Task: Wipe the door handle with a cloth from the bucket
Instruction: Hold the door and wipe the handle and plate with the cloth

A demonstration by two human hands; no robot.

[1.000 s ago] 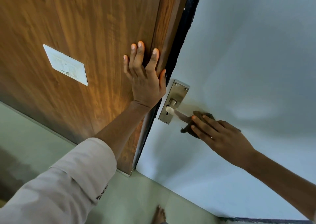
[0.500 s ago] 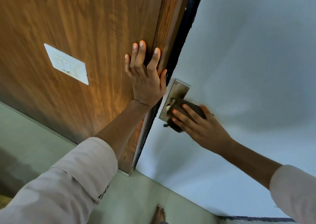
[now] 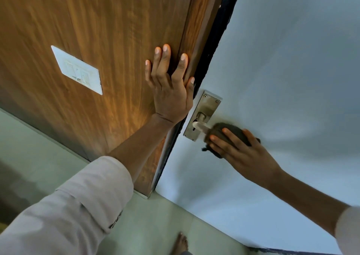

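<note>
Door handle [image 3: 202, 126]: a pale metal lever on a steel backplate [image 3: 202, 115], mounted near the left edge of the light grey door [image 3: 282, 69]. Only the inner stub of the lever shows; the outer part is covered by a dark cloth [image 3: 228, 132].

Right hand [image 3: 241, 149]: reaches in from the lower right, lies just right of and below the backplate. Fingers [image 3: 230, 138] are curled narrowly over the cloth, gripping it around the lever. Cloth is bunched; a frayed corner hangs out below the fingers. Whether the thumb is under the lever cannot be told.

Left hand [image 3: 169, 91]: flat and spread wide against the brown wooden panel [image 3: 97, 40], beside its right edge, just left of and above the backplate. It holds nothing; the thumb lies along the dark strip [image 3: 218, 32] between panel and door. A rolled light sleeve [image 3: 78, 206] covers the forearm.

White switch plate [image 3: 77, 69] sits on the panel, well left of the left hand. A bare foot [image 3: 180, 244] shows on the greenish floor [image 3: 152, 225] at the bottom edge.
</note>
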